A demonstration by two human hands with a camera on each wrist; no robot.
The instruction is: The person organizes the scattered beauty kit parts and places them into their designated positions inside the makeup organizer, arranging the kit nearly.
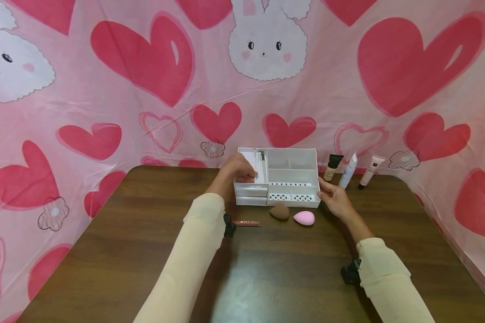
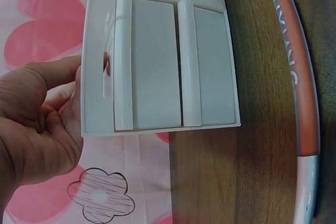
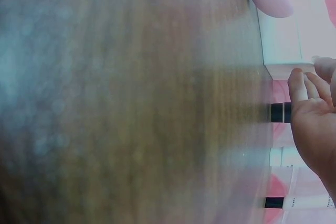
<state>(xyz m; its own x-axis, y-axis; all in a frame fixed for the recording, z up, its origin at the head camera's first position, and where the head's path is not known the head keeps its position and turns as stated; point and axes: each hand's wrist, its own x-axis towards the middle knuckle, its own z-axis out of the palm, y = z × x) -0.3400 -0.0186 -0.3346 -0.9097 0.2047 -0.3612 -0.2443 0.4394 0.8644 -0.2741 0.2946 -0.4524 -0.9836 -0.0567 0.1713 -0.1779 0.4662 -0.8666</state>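
Observation:
A white cosmetics organizer [image 1: 293, 177] with compartments and two small drawers [image 2: 155, 64] stands near the table's back edge. My left hand [image 1: 242, 167] reaches into its upper left compartment; the organizer's wall hides the fingertips in the left wrist view, and whether they hold anything is unclear. A slim makeup brush [image 1: 263, 167] lies in the slot beside that hand. Against the organizer's right side, my right hand [image 1: 336, 199] rests its extended fingers. In front lie a brown makeup sponge [image 1: 280, 211], a pink makeup sponge [image 1: 304, 218] and a lip gloss tube [image 1: 247, 223].
Right of the organizer stand a black-capped tube [image 1: 333, 167], a white tube [image 1: 348, 170] and a pink tube [image 1: 371, 172]. A pink heart-patterned cloth [image 1: 165, 80] hangs behind the brown wooden table [image 1: 275, 278].

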